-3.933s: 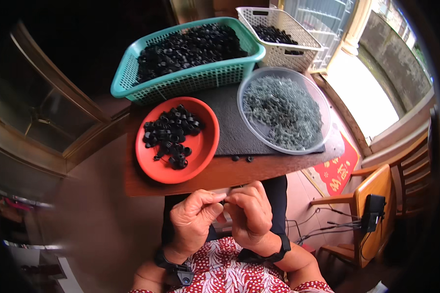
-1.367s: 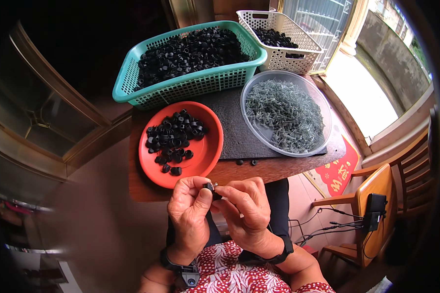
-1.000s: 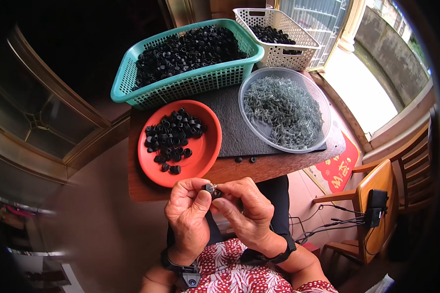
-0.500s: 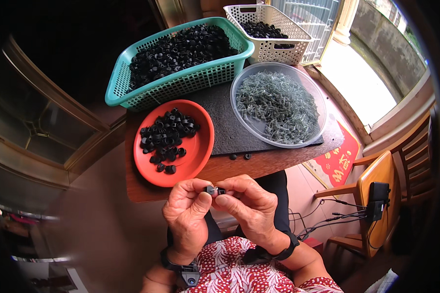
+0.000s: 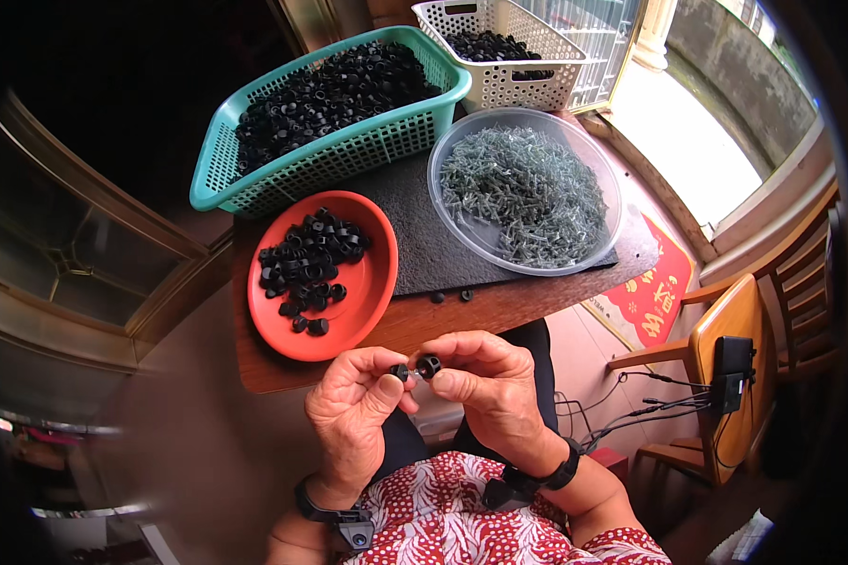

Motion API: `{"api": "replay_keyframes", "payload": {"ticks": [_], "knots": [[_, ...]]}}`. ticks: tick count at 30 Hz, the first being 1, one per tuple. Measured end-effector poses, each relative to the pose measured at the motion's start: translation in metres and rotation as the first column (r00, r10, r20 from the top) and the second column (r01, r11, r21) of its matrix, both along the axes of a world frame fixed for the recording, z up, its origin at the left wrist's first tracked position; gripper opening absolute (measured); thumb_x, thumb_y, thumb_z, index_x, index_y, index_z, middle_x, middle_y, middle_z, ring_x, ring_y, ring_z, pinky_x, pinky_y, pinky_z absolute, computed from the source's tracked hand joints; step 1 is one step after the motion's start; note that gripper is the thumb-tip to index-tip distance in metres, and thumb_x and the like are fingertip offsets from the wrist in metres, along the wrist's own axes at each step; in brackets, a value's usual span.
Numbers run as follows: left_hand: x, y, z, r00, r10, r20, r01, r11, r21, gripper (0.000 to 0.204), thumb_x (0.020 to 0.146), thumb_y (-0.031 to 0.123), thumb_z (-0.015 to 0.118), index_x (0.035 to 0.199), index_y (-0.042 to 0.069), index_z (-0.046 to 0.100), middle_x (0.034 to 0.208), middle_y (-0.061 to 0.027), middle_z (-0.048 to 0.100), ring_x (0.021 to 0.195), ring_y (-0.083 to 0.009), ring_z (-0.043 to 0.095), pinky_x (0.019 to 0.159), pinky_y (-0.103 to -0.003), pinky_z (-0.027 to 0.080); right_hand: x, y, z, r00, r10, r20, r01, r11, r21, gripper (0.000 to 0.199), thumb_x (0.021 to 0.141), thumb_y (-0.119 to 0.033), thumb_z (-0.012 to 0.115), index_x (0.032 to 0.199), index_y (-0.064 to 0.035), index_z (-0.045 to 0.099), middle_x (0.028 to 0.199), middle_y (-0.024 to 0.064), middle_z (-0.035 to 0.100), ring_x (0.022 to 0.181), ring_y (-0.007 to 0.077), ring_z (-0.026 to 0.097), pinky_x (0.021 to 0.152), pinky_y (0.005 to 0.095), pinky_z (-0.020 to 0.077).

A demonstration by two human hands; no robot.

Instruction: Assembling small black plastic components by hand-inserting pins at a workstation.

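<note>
Fingers, left hand [image 5: 353, 414]: pinched on small black part [image 5: 399, 372] | right hand [image 5: 485, 391]: pinched on black cap [image 5: 429, 365] | parts touching

wooden chair [image 5: 725, 377], red mat [image 5: 655, 297] (on floor)

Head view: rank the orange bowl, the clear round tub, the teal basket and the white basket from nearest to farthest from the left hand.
From the left hand:
1. Orange bowl, just ahead on the table's near left.
2. Clear round tub, ahead to the right.
3. Teal basket, behind the bowl.
4. White basket, far right corner.
</note>
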State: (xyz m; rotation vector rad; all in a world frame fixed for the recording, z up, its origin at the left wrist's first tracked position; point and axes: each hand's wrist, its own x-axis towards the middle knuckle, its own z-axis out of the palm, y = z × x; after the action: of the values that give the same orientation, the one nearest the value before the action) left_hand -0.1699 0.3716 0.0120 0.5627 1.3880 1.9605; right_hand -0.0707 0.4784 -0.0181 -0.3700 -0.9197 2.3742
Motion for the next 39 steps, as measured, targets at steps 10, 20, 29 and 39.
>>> {"api": "replay_keyframes", "payload": {"ticks": [10, 20, 29, 39], "knots": [[0.006, 0.002, 0.006, 0.998, 0.034, -0.045, -0.038, 0.996, -0.076, 0.027, 0.083, 0.014, 0.067, 0.097, -0.006, 0.056, 0.084, -0.0098, 0.060, 0.066, -0.0136, 0.057, 0.058, -0.023, 0.048, 0.002, 0.000, -0.004, 0.999, 0.014, -0.031, -0.018, 0.990, -0.137, 0.027, 0.079, 0.005, 0.066, 0.105, 0.0025, 0.062, 0.095, 0.0091, 0.065, 0.083, 0.0123, 0.062, 0.072, 0.0234, 0.0504], [0.010, 0.004, 0.005, 0.984, 0.039, -0.175, -0.061, 0.991, -0.120, 0.020, 0.085, 0.009, 0.065, 0.098, -0.005, 0.057, 0.087, -0.0071, 0.060, 0.066, -0.0109, 0.056, 0.058, -0.021, 0.048, 0.003, -0.006, 0.001, 0.992, -0.115, 0.055, 0.102, 0.977, 0.190, 0.027, 0.076, 0.006, 0.069, 0.102, 0.0032, 0.063, 0.092, 0.0072, 0.064, 0.084, 0.0125, 0.061, 0.077, 0.0258, 0.0500], [0.008, 0.000, 0.005, 0.966, 0.021, -0.258, -0.065, 0.984, -0.165, 0.019, 0.085, 0.006, 0.064, 0.099, -0.006, 0.058, 0.087, -0.0072, 0.061, 0.066, -0.0093, 0.057, 0.057, -0.020, 0.048, 0.005, 0.001, -0.006, 0.998, 0.064, 0.000, -0.063, 0.989, -0.133, 0.024, 0.080, -0.003, 0.068, 0.104, 0.0009, 0.063, 0.092, 0.0090, 0.065, 0.082, 0.0127, 0.060, 0.067, 0.0235, 0.0481], [0.008, 0.003, 0.009, 0.879, -0.045, -0.474, -0.098, 0.958, -0.271, 0.014, 0.084, 0.001, 0.064, 0.095, -0.005, 0.061, 0.086, -0.0060, 0.061, 0.066, -0.0064, 0.057, 0.054, -0.019, 0.048, 0.008, 0.002, -0.019, 0.977, 0.190, -0.092, -0.211, 0.896, -0.391, 0.026, 0.081, -0.007, 0.068, 0.105, 0.0008, 0.061, 0.093, 0.0095, 0.065, 0.084, 0.0165, 0.061, 0.067, 0.0274, 0.0466]]}}
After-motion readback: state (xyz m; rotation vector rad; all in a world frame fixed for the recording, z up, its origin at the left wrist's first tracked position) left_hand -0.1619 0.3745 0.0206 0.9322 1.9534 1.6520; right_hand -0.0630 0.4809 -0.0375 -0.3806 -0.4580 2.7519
